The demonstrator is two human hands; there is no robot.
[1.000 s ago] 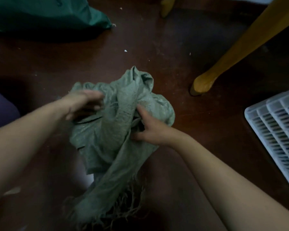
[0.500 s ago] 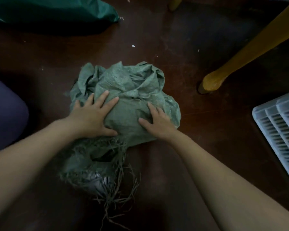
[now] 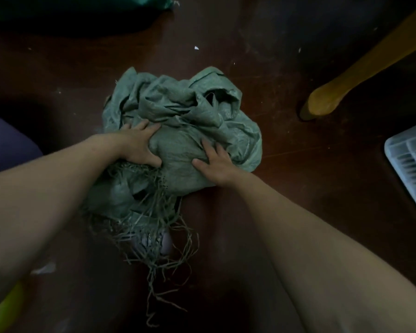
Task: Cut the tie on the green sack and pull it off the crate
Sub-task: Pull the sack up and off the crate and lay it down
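Since the green sack (image 3: 185, 111) lies well apart from the crate (image 3: 411, 162), the left hand (image 3: 137, 147) and right hand (image 3: 216, 164), fingers spread flat, should press evenly to flatten it.

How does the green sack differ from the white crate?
The green sack is crumpled in a heap with a frayed edge; the white crate is flat-sided with a slotted grid. The sack lies mid-frame under the left hand and right hand; the crate sits at the right edge, cut off, untouched. Both rest on the dark floor.
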